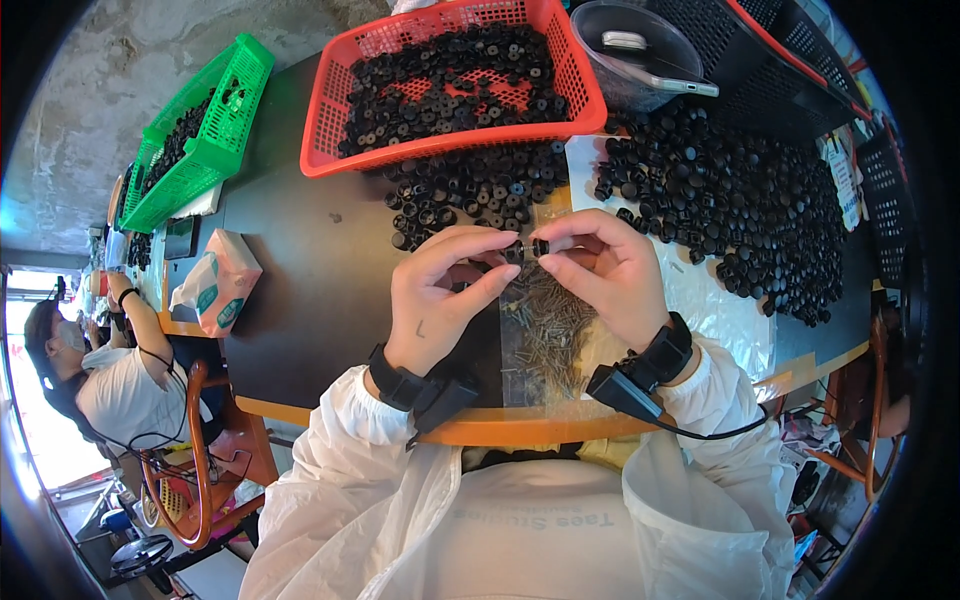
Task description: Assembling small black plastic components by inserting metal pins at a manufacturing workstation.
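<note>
My left hand pinches a small black plastic part between thumb and fingertips. Facing it, my right hand grips another small black piece the same way. A short bit of metal shows between the two parts, too small to make out fully. Below my fingers lies a heap of thin metal pieces, springs or screws, on clear plastic. Just beyond my hands, loose black plastic parts with round openings are piled on the dark tabletop.
A red basket of black parts stands at the back. To the right, round black caps spread over white sheeting. A clear tub carries a phone. Leftward are a tissue pack, a green basket and a seated person.
</note>
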Tool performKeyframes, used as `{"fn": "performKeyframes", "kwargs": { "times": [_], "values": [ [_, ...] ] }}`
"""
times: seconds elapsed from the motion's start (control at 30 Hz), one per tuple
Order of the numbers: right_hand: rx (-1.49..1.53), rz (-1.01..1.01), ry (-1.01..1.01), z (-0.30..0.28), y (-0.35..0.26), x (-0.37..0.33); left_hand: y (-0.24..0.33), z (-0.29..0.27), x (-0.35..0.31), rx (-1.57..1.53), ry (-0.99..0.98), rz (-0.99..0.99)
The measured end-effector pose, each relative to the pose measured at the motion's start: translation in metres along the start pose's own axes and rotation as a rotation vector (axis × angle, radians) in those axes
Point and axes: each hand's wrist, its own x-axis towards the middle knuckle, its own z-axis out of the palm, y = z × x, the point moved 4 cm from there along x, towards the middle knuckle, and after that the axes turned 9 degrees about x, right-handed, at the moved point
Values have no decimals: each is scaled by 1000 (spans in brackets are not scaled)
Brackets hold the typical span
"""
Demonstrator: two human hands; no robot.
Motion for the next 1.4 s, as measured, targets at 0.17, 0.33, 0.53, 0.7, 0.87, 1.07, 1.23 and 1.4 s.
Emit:
{"fn": "performKeyframes", "kwargs": {
  "times": [0.17, 0.33, 0.53, 0.7, 0.87, 1.07, 1.23, 1.4],
  "values": [
    [-146, 8, -28, 2, -2, -1, -1, 0, 0, -7, -19, 9],
    [-233, -34, -18, 3, -2, -1, 0, 0, -1, 4, -24, 5],
    [-299, -72, -23, 4, -6, -1, 1, -1, -1, 30, -29, 31],
    [-307, -119, -23, 3, -8, -1, 0, 0, -1, 34, -23, 49],
    [-301, -129, -52, 5, -8, -2, 0, 0, -2, 40, -37, 14],
    [-143, -49, 23, 7, -6, -5, 0, 1, -4, -69, 10, -57],
    [-203, -93, 13, 8, -9, -6, -1, 2, -5, -99, 5, -97],
    [-167, -56, -1, 6, -6, -7, -1, 2, -5, -53, -7, -4]
  ]
}}
